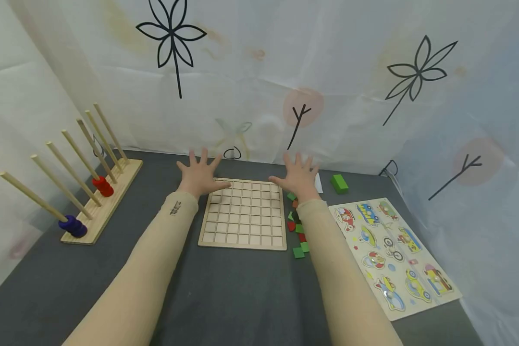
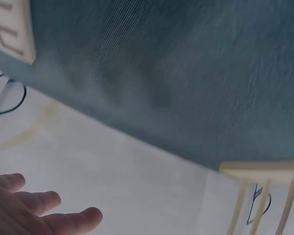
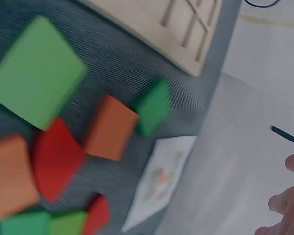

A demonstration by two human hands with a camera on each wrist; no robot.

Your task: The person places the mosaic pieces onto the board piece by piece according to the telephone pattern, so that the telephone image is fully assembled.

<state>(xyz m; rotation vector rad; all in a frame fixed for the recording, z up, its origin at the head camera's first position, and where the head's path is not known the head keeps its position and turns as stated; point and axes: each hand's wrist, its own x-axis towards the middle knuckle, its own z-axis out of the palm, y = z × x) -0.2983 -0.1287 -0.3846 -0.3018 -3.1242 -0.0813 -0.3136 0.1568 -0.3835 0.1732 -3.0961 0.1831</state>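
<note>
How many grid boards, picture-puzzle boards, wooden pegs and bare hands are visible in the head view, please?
Grid board: 1
Picture-puzzle board: 1
Wooden pegs: 7
Left hand and right hand: 2
Total: 11

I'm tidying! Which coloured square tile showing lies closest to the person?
The green square tile lowest in the head view, right of the pale wooden grid board; others lie farther back.

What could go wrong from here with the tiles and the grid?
The right sleeve overlaps some tiles in the head view; lowering that arm might scatter them. The card is partly hidden by the right hand there, so its picture may be misread. The left hand overlaps the grid's far corner and might nudge it.
</note>
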